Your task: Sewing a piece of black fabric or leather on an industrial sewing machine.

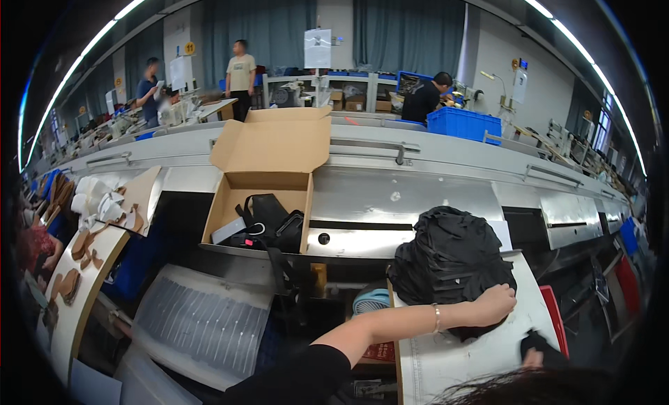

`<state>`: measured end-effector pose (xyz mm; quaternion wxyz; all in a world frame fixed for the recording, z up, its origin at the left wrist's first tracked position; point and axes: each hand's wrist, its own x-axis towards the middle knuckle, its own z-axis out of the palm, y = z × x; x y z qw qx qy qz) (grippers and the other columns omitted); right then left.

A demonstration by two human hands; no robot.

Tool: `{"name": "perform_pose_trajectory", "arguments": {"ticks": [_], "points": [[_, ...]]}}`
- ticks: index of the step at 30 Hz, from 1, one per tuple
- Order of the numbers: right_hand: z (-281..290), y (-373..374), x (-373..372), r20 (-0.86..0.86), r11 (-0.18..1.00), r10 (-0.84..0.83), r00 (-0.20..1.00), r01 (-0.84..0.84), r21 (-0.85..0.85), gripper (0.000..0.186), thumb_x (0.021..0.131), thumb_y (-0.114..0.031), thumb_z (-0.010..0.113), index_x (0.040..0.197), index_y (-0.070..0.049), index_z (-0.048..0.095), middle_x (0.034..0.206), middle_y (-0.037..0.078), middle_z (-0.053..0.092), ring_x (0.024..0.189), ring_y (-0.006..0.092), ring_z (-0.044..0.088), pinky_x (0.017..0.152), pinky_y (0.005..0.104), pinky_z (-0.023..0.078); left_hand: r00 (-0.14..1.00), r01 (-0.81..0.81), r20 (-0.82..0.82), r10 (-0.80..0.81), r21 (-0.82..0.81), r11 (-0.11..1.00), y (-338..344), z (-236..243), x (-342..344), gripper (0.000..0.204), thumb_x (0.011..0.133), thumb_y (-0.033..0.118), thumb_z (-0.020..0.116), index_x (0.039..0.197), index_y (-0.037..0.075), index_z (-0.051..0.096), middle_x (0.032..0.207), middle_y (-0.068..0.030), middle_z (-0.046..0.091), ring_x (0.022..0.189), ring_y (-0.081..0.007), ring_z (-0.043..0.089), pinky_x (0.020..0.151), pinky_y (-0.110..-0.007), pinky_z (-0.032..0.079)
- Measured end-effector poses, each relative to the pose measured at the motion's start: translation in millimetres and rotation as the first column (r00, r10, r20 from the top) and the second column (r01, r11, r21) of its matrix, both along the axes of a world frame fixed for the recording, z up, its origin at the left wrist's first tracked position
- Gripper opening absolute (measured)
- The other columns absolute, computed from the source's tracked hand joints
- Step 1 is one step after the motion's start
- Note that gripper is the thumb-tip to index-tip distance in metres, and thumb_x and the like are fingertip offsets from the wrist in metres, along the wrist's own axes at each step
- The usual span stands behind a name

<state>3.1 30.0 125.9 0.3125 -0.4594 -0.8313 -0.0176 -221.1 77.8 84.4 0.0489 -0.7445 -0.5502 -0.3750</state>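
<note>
A crumpled black fabric bag [446, 255] rests on a white board [435, 360] at right of centre. My left hand [491, 302], with a bracelet at the wrist, reaches across to the bag's right side, fingers curled into its fabric. Below it, near the board's right edge, my right hand [532, 357] is partly covered by a small dark item, and its fingers are hidden. To the left, an open cardboard box [267, 143] holds black pouches, straps and a pale rectangular item [228, 231].
Boards with cut pieces [89, 286] stand left, above a translucent plastic sheet [198, 321]. A small fan [371, 300] sits under the bench and a red tray [556, 321] at right. Three people stand or work beyond the rail [359, 146]; another is at far left.
</note>
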Motion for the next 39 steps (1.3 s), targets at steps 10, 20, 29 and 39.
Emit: {"name": "perform_pose_trajectory", "arguments": {"ticks": [10,20,29,39], "points": [[-125.8,-170.1,-0.8,0.38,0.893,0.161,0.911,-0.299,0.337,0.02,0.084,-0.013,0.053,0.102,-0.004,0.055,0.085,0.009,0.061,0.078,0.0228,0.064,0.064,0.0333,0.052,0.695,0.501,-0.362,-0.621,-0.375,0.78,-142.3,-97.1,181.4,0.045,0.081,0.04,0.057,0.096,-0.002,0.057,0.1,-0.0213,0.052,0.082,-0.0327,0.06,0.065,-0.04,0.053],[-50.8,-181.9,41.1,0.321,0.604,0.716,0.62,-0.781,0.16,0.041,0.091,-0.02,0.053,0.12,0.009,0.052,0.114,0.025,0.057,0.109,0.0361,0.057,0.098,0.0405,0.045,0.853,0.519,0.259,-0.453,-0.521,0.678,-118.9,-48.2,118.6,0.019,0.078,0.017,0.062,0.08,-0.002,0.064,0.075,-0.0165,0.064,0.077,-0.0324,0.064,0.066,-0.04,0.05],[-80.7,-116.9,89.1,0.582,0.832,0.38,0.719,-0.54,0.124,0.046,0.085,-0.007,0.045,0.128,0.01,0.043,0.132,0.025,0.044,0.123,0.0354,0.045,0.104,0.0436,0.038,0.934,0.358,0.168,-0.316,-0.42,0.834,-154.5,-6.1,107.3,0.019,0.087,0.021,0.058,0.091,0.004,0.066,0.078,-0.0174,0.062,0.076,-0.0352,0.063,0.066,-0.041,0.049],[-194.9,-40.4,71.1,0.532,0.729,0.17,0.83,-0.469,0.499,0.041,0.083,-0.011,0.047,0.113,0.015,0.053,0.123,0.03,0.05,0.118,0.0467,0.049,0.094,0.0641,0.04,0.964,0.2,-0.118,-0.238,-0.266,0.943,-141.8,1.8,114.5,0.023,0.085,0.023,0.06,0.096,0.002,0.061,0.096,-0.0173,0.049,0.06,-0.0294,0.061,0.056,-0.04,0.049]]}}
